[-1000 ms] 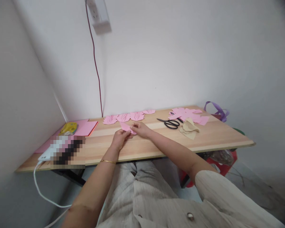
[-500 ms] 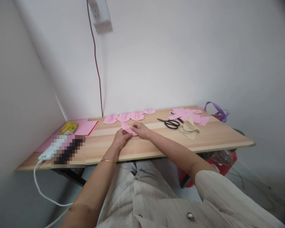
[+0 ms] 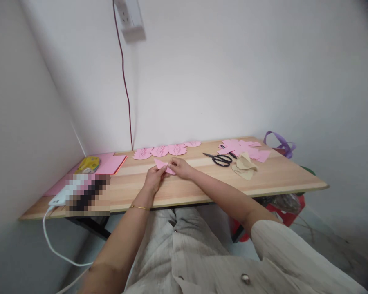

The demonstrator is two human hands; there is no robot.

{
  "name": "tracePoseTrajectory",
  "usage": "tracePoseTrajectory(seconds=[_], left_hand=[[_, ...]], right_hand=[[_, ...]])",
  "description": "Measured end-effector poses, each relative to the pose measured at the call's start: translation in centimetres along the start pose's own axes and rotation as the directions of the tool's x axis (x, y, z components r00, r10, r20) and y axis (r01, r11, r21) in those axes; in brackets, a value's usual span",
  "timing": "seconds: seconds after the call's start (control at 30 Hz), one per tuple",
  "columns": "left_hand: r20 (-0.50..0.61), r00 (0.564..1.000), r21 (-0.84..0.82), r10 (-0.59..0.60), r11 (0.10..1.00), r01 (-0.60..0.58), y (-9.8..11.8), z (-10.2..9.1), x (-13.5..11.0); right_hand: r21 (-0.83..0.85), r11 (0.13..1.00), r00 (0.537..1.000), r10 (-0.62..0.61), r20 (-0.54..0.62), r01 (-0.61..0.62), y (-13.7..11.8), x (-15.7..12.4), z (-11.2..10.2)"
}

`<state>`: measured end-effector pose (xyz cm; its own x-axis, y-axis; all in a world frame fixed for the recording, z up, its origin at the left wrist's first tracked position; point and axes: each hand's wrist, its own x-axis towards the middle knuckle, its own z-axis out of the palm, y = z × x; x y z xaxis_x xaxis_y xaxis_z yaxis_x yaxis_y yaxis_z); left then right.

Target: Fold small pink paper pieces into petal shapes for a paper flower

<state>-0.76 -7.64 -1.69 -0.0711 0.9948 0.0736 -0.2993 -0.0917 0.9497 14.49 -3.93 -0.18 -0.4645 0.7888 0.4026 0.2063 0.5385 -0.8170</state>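
Both hands meet over the middle of the wooden table point(image 3: 202, 183). My left hand point(image 3: 153, 178) and my right hand point(image 3: 179, 167) each pinch a small folded pink paper piece point(image 3: 161, 164) between them, just above the tabletop. A row of finished pink folded pieces point(image 3: 165, 150) lies behind my hands near the wall. Black scissors point(image 3: 220, 159) rest to the right of my right hand.
A heap of pink paper scraps point(image 3: 242, 148) and beige scraps point(image 3: 244, 165) sit at the right rear. Pink sheets point(image 3: 110, 164) with a yellow object point(image 3: 88, 164) lie at the left, beside a blurred device with a white cable point(image 3: 53, 245). A red cord point(image 3: 125, 90) hangs from a wall socket.
The pink piece has shifted slightly in my fingers, with my left fingertips now up on its left edge. My arms have barely moved.
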Motion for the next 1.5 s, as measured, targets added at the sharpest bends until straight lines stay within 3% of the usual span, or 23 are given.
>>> tracePoseTrajectory(seconds=[0.4,0.6,0.83,1.17,1.5], left_hand=[[0.039,0.999,-0.027,-0.029,0.999,0.030,0.4,-0.4,0.0],[0.066,0.997,-0.032,-0.033,0.999,0.035,0.6,-0.3,-0.1],[0.072,0.997,0.140,-0.022,0.990,0.012,-0.5,-0.5,0.0],[0.099,0.995,0.097,0.003,0.995,-0.013,-0.6,-0.5,0.0],[0.020,1.000,0.106,0.012,0.994,-0.014,-0.4,-0.5,0.1]], right_hand=[[0.226,0.971,0.995,0.054,0.087,-0.073,1.0,0.3,-0.2],[0.228,0.971,0.996,0.058,0.064,-0.071,0.2,0.0,-0.9],[0.226,0.972,0.997,0.050,0.062,-0.062,0.3,0.1,-0.8],[0.287,0.954,0.994,0.070,0.081,-0.091,0.4,-0.1,-0.6],[0.249,0.964,0.996,0.079,0.045,-0.088,-0.1,-0.2,-0.9]])
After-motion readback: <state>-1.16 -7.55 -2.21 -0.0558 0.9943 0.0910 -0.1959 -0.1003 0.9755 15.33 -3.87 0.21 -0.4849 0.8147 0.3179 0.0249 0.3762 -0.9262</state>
